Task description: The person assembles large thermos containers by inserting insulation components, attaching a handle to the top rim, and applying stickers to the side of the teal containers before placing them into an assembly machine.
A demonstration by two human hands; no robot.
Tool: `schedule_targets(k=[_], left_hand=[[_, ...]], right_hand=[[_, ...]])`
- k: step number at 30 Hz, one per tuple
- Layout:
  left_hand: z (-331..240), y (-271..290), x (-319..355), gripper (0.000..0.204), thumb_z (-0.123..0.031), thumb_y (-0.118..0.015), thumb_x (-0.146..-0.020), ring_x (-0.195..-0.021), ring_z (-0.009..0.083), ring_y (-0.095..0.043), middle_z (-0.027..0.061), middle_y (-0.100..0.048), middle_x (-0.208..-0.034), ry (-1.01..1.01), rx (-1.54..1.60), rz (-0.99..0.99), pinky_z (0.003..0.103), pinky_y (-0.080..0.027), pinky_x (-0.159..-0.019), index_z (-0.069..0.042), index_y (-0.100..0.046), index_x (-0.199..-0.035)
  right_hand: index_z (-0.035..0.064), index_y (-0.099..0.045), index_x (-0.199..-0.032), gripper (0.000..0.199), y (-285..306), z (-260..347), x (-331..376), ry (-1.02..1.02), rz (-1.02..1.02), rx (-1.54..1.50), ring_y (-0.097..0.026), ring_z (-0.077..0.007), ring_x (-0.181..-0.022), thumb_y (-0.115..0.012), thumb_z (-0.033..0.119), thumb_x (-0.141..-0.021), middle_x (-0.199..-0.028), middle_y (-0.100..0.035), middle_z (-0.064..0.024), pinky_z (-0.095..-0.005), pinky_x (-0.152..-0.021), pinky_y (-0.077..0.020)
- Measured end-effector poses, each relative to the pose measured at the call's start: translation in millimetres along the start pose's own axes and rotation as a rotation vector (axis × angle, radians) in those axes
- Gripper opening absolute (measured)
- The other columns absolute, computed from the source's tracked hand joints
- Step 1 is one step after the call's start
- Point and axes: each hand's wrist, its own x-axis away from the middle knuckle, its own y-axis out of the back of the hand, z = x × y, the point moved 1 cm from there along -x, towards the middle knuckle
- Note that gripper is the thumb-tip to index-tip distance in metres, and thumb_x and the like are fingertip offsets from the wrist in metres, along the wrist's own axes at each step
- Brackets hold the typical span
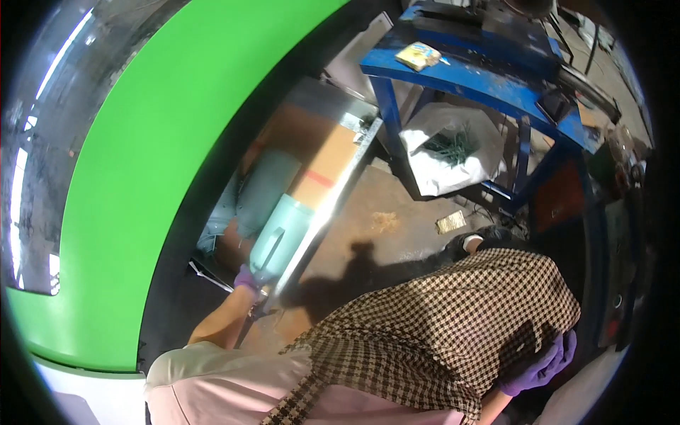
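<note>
My left hand (246,278), in a purple glove, reaches down into an open bay beneath the green machine panel. It is at the lower end of a pale teal plastic piece (289,225) with a raised handle-like loop, which lies in a cardboard box (327,157). Its fingers are small and partly hidden, so I cannot make out whether they grip the piece. More teal pieces (268,185) lie in shadow beside it. My right hand (545,365), also purple-gloved, rests on the checked apron (439,312) over my leg, fingers extended and holding nothing.
A bright metal edge (327,212) borders the bay on the right. The green panel (156,142) curves along the left. A blue metal bench (482,85) stands ahead on the right, with a white sack (446,177) of green scraps beneath it. A flat yellowish packet (450,222) lies on the floor.
</note>
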Motion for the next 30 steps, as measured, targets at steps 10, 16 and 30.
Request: schedule_targets(k=[10,16,30], left_hand=[[30.6,-75.8,-50.9,0.04,-0.04,-0.048,-0.1,-0.118,0.0236,-0.061,0.0017,-0.064,-0.13,0.049,0.313,0.354,0.041,-0.05,-0.1,-0.018,-0.06,-0.131],[-42.7,-261.6,88.4,0.033,-0.021,-0.077,-0.088,-0.113,0.0296,-0.057,0.0172,-0.051,-0.135,-1.164,-0.473,0.112,0.038,-0.046,-0.096,0.004,-0.064,-0.105],[37.6,-356.4,375.0,0.047,-0.018,-0.078,-0.08,-0.126,0.0382,-0.057,0.0187,-0.06,-0.134,-1.715,-0.453,2.016,0.047,-0.051,-0.104,-0.003,-0.067,-0.122]], right_hand=[[-0.0057,-0.065,-0.119,0.035,-12.7,0.3,0.7,-0.047,0.001,-0.119,-0.053,-0.0365,-0.125,-0.038,0.014,-0.107,-0.125,-0.065,-0.017,-0.0442,-0.107,-0.0443],[-0.0058,-0.065,-0.117,0.029,2.4,14.9,-15.8,0.009,0.075,-0.166,-0.054,-0.0327,-0.124,-0.047,0.012,-0.104,-0.133,-0.057,-0.0207,-0.0424,-0.11,-0.0399],[0.0004,-0.057,-0.139,0.045,-37.1,173.4,-79.7,0.046,0.575,-0.598,-0.066,-0.0134,-0.066,-0.059,0.007,-0.094,-0.091,-0.074,-0.0111,-0.0252,-0.056,-0.0525]])
